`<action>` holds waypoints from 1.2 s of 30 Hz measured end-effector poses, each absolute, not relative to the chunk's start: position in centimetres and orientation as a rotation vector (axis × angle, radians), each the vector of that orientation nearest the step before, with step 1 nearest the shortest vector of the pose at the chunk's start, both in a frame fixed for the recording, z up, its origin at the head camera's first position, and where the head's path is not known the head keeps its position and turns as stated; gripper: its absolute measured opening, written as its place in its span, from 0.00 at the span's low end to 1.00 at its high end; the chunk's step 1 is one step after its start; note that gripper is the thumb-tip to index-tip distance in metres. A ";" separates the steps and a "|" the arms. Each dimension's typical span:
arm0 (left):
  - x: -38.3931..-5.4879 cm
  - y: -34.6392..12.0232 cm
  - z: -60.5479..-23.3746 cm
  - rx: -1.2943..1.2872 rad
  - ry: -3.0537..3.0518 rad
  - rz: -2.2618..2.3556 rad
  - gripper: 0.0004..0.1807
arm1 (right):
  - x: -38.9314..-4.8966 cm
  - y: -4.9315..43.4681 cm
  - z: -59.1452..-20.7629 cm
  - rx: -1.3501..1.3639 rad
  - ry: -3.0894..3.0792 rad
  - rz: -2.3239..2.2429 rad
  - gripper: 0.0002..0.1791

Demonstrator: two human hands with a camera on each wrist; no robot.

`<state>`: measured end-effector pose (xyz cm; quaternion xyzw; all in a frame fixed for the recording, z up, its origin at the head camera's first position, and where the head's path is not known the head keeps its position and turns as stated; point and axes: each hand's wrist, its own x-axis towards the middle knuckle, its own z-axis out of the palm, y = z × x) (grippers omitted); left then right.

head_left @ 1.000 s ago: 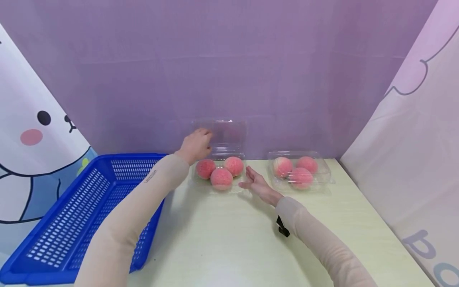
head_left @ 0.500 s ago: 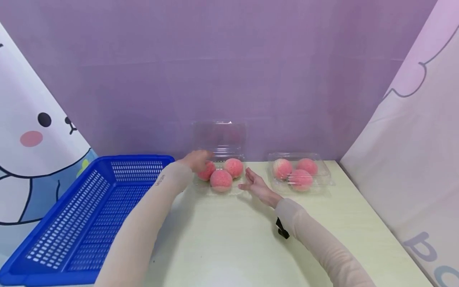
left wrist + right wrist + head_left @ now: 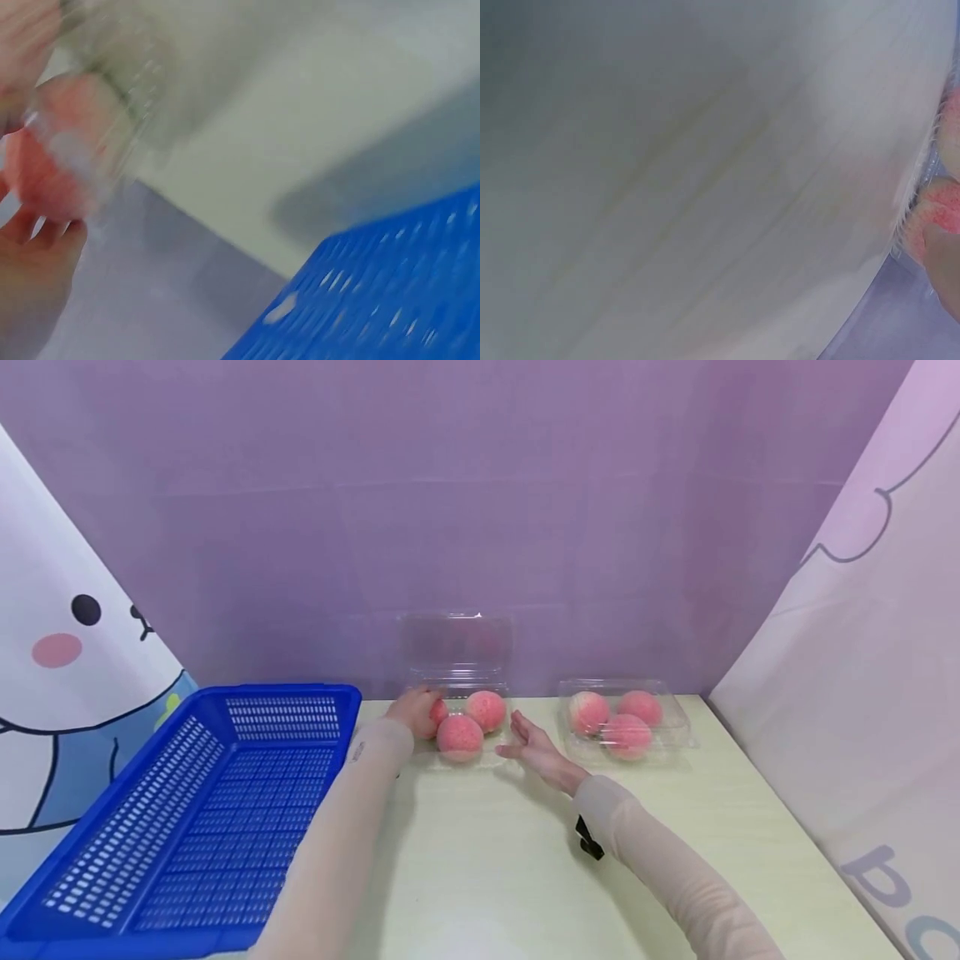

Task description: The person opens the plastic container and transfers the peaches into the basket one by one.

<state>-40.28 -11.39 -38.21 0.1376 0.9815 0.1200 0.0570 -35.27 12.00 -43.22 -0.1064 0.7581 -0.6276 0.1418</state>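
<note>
- Writing: small dark lettering [image 3: 359, 752] runs along the left sleeve [image 3: 337, 852], too small to read. Large bluish letters [image 3: 879, 877] stand on the right cloth [image 3: 847, 710]; one looks like an "o", cut off by the frame edge.
- Left hand [image 3: 411, 710]: its fingers are bent round the left peach [image 3: 438, 717], grasping it. The left wrist view, blurred, has fingertips against the fruit and clear plastic across it.
- Right hand [image 3: 542, 755]: fingers extended, thumb apart from them, holding nothing. It lies at the right side of the open box [image 3: 487, 758]; whether it touches the plastic, I cannot tell.
- Peaches: six, three in each box. With the left peach in the open box are the front peach [image 3: 460, 739] and the rear peach [image 3: 486, 711].
- Boxes: two, both clear. The open box has its lid [image 3: 456, 643] raised at the back, before the purple cloth [image 3: 480, 510]. The closed box [image 3: 677, 727], to the right and apart from it, covers its three peaches.
- Basket: one, the blue basket [image 3: 240, 810], left of the open box on the pale table [image 3: 480, 852].
- A black piece [image 3: 589, 841] shows under the right sleeve [image 3: 667, 860].
</note>
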 end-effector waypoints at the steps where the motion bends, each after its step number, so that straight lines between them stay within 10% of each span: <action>1: -40.3 -11.4 -38.6 0.395 2.976 0.383 0.37 | -35.3 12.0 -43.2 -0.306 2.190 -1.816 0.48; 36: -41.2 -11.8 -41.4 0.510 3.091 0.288 0.36 | -34.1 11.8 -41.2 -0.345 2.132 -1.804 0.47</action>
